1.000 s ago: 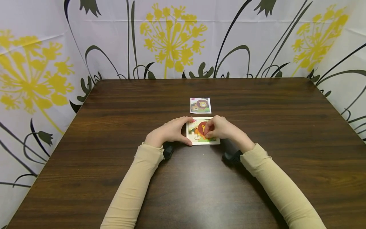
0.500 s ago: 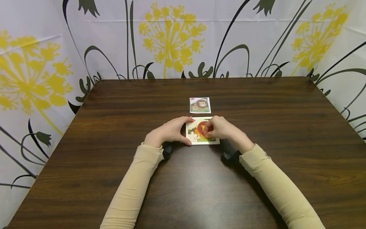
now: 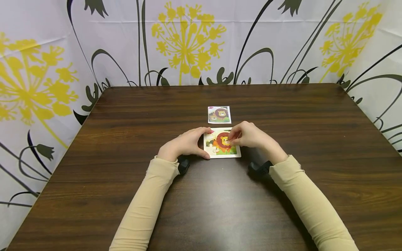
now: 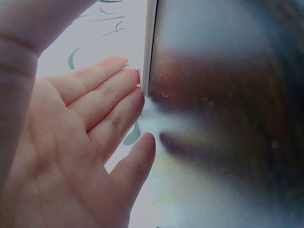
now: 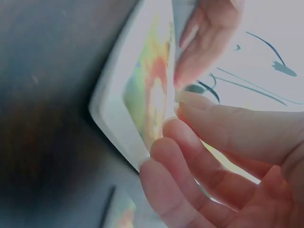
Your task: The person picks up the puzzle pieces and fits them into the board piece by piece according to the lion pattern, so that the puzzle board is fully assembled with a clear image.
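Observation:
A white-framed jigsaw board with a lion picture lies on the brown table. At its left end my left hand has the thumb by the near corner and the index finger by the far corner. In the left wrist view that hand's other fingers stretch out straight beside the board's edge. My right hand is over the board's right half, with thumb and fingertips drawn together by the lion's mane. In the right wrist view its fingertips meet right over the picture; I cannot tell whether a piece is between them.
Just beyond the board lies a small picture card showing the same lion scene. Dark wood tabletop extends on all sides. A white cloth with yellow flowers and dark stems hangs behind the table.
My right hand has moved away from me and a little to the right, uncovering the lower part of the lion. The left hand keeps its place at the board.

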`<state>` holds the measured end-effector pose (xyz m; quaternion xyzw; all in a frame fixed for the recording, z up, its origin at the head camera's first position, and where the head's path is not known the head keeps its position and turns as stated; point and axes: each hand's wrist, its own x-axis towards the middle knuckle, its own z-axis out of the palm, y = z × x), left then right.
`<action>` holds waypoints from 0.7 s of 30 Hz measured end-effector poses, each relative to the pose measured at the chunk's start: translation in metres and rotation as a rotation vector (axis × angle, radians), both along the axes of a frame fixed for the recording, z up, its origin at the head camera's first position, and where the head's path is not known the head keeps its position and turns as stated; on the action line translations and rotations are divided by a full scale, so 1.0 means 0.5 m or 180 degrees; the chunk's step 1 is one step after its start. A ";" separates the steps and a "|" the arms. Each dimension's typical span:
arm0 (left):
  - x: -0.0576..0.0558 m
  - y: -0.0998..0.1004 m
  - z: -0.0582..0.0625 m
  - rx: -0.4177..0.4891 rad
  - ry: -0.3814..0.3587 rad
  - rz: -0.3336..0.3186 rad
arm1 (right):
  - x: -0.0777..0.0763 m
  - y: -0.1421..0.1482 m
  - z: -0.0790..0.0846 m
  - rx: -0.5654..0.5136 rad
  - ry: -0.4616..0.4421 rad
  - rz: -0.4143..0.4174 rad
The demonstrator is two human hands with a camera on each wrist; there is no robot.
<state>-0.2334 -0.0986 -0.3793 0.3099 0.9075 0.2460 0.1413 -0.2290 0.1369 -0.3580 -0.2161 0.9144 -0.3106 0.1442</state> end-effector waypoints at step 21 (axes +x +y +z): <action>0.001 0.000 0.000 -0.0019 -0.0024 0.0021 | -0.020 0.095 0.013 0.0097 -0.0113 -0.0114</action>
